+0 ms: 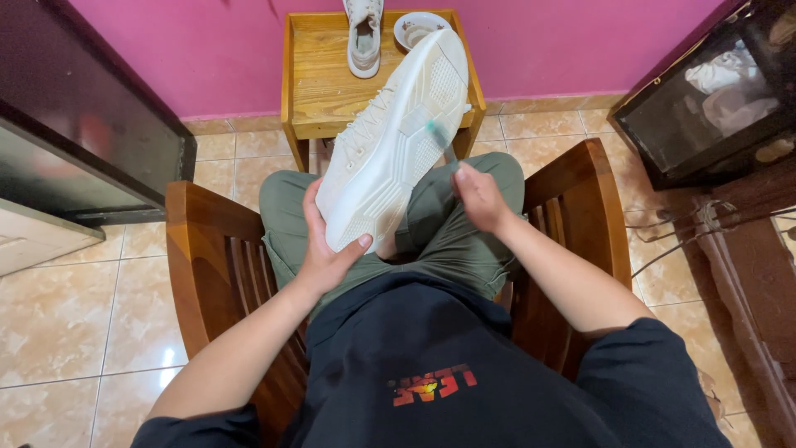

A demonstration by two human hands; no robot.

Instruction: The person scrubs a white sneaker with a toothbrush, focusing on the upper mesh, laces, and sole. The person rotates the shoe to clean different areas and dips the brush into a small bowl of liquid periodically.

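1. Left hand (325,253): closed around the heel end of a white lace-up sneaker with a pale ribbed rubber sole (398,141). Thumb sits on the sole near the heel edge, fingers wrap behind the upper.
2. Sneaker position: held above the lap, sole facing up toward the camera, heel near, toe pointing far and slightly right. Toe end overlaps the near edge of the table in view. Laces visible along the left side.
3. Right hand (479,197): fingers closed narrow on the handle of a thin brush with a teal-green head (437,133), looks like a toothbrush. Brush is motion-blurred; its head is at the sole's right side around mid-foot, apparently touching.
4. Person sits on a brown wooden slatted armchair (199,249), wearing olive-green shorts (448,232) and a dark navy shirt (464,365).
5. Far, just past the knees: small light wooden side table with raised edges (323,91), set against a pink wall (182,41).
6. On the table, far side: a 2nd white sneaker (363,37), opening up, and just right of it a small white round dish (419,29). Dish contents not clear.
7. Left: dark cabinet front (75,124). Right: dark glass-fronted box (713,99) with pale items inside.
8. Floor: glossy beige marbled tiles (75,315).
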